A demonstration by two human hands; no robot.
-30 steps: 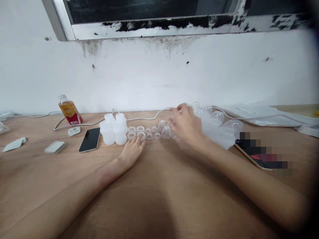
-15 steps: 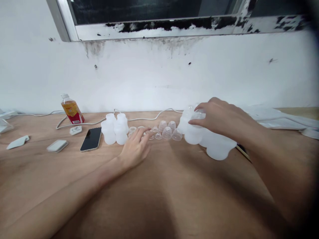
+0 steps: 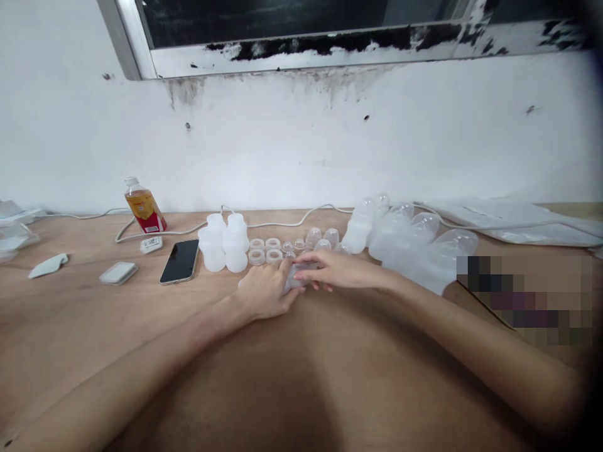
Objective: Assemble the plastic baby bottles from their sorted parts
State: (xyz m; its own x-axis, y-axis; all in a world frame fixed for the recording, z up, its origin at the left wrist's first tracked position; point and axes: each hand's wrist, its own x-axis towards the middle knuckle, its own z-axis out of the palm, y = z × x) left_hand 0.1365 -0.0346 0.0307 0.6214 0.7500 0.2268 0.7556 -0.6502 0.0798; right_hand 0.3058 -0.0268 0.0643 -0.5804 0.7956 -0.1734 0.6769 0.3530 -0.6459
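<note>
My left hand (image 3: 268, 289) and my right hand (image 3: 336, 270) meet at the middle, both closed around one translucent bottle (image 3: 301, 271) that lies on its side. Just behind them are small white rings (image 3: 257, 256) and clear dome caps (image 3: 313, 237), partly hidden by my fingers. Several frosted white bottles (image 3: 223, 243) stand together to the left of the rings. On the right, more frosted bottles with clear domed tops (image 3: 400, 235) stand in a slanting group.
A phone (image 3: 179, 262), a flat white case (image 3: 119, 273), a small white device (image 3: 151, 245) and a drink bottle (image 3: 145, 207) are on the left. A white cable (image 3: 282, 224) runs along the back. Plastic bags (image 3: 509, 223) lie at the right rear.
My right hand has moved left from the right-hand group with a bottle. My left hand has shifted slightly and closed on it. The view has turned slightly left.
</note>
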